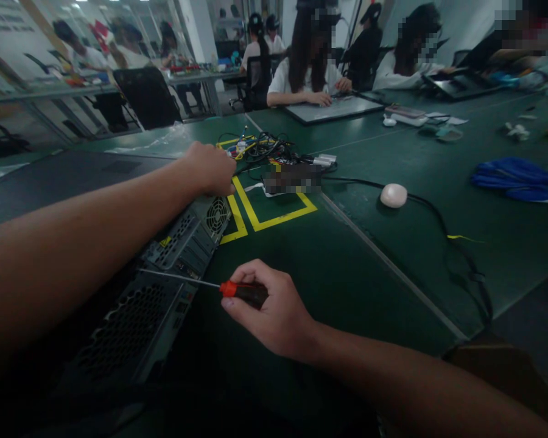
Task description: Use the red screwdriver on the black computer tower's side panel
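Observation:
My right hand is wrapped round the handle of a screwdriver with a red collar and a dark grip. Its long thin shaft points left, and the tip is at the back panel of a dark computer case. The case lies on its side on the green table, showing a fan grille and a honeycomb vent. My left hand is over the far rear corner of the case, with the fingers curled in. Whatever may be in those fingers is hidden from view. My left forearm covers part of the case.
Beyond the case lies a heap of cables near yellow tape. A pale mouse-like object, a black cable and a blue bundle lie to the right. Across the table, a person handles a flat panel.

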